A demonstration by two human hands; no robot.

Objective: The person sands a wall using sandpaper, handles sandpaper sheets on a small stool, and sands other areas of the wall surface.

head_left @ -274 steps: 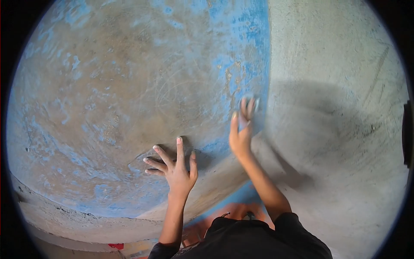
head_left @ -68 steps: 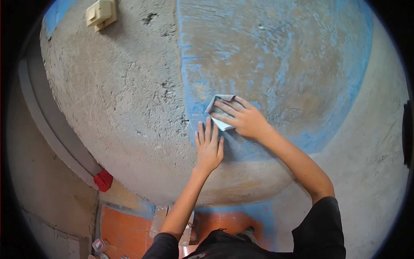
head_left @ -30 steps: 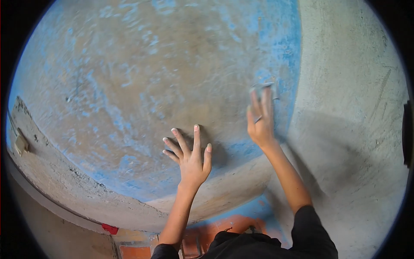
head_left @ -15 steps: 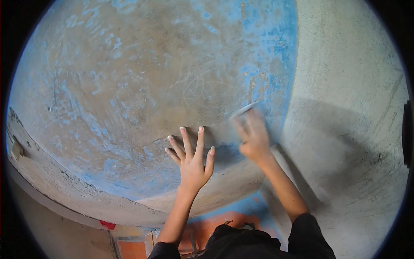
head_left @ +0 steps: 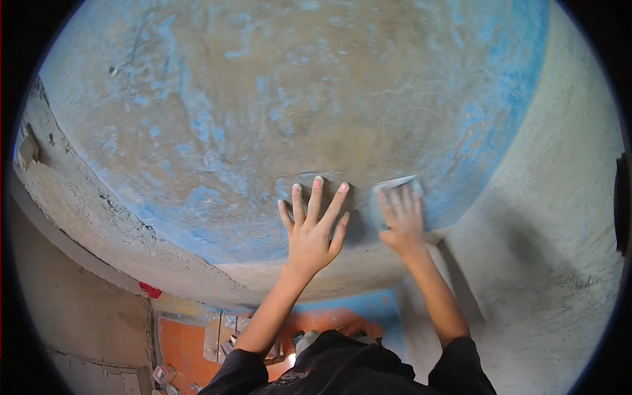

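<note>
The wall (head_left: 368,112) in front of me has worn blue paint with large grey-brown patches. My left hand (head_left: 311,237) lies against its lower part, fingers spread and fingertips dusty, holding nothing. To the right, my right hand (head_left: 403,224) presses a thin, pale sheet of sandpaper (head_left: 397,182) flat against the wall. The sheet's upper edge shows beyond my fingertips, while the hand covers much of the rest. Motion blurs this hand slightly.
A bare grey wall (head_left: 553,217) adjoins on the right. At left, a rough plaster edge (head_left: 141,227) carries a small box-like fitting (head_left: 27,148). Below are orange floor tiles (head_left: 181,345), a red scrap (head_left: 150,289) and a small container (head_left: 161,374).
My view has shifted left and downward. My right hand with the sandpaper has turned more upright and sits lower on the wall, closer to the left hand, which stays spread on the wall.
</note>
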